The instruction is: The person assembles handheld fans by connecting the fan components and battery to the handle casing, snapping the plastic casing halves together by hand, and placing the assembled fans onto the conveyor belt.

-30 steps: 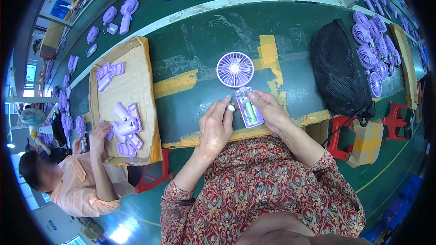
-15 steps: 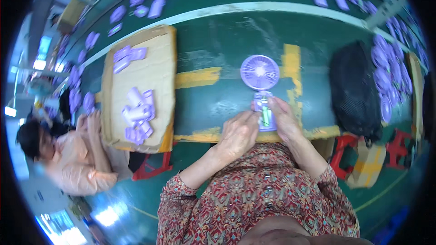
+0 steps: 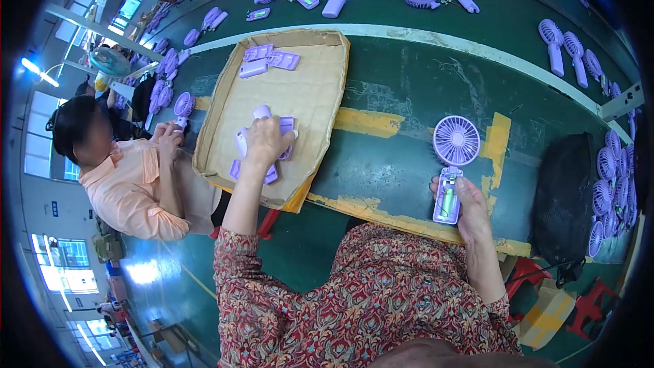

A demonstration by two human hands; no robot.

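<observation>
In my right hand [image 3: 473, 208] is a purple handheld fan [image 3: 456, 141], its round grille pointing away from me over the table. The fan's handle [image 3: 447, 208] is open on its upper side, and a green cell and small wiring show inside. My fingers wrap the handle's sides. Off to the left, my left hand [image 3: 268, 142] reaches into a shallow cardboard tray [image 3: 317, 88], down on a pile of purple handle covers [image 3: 269, 176]. Its fingers are curled among them; the fingertips are hidden, so what they grip cannot be made out. More purple covers [image 3: 253, 68] lie at the tray's far end.
A black mesh bag [image 3: 562, 197] stands at the table's right, beside a heap of purple fans [image 3: 613, 177]. Beyond a pale rail [image 3: 436, 35], more fans and handle parts lie on a green surface. A co-worker in a peach shirt [image 3: 136, 187] sits at the left, hands on a fan.
My left hand has left the fan's handle and moved left into the tray. My right hand keeps the fan. The whole view has swung left, so things appear farther right.
</observation>
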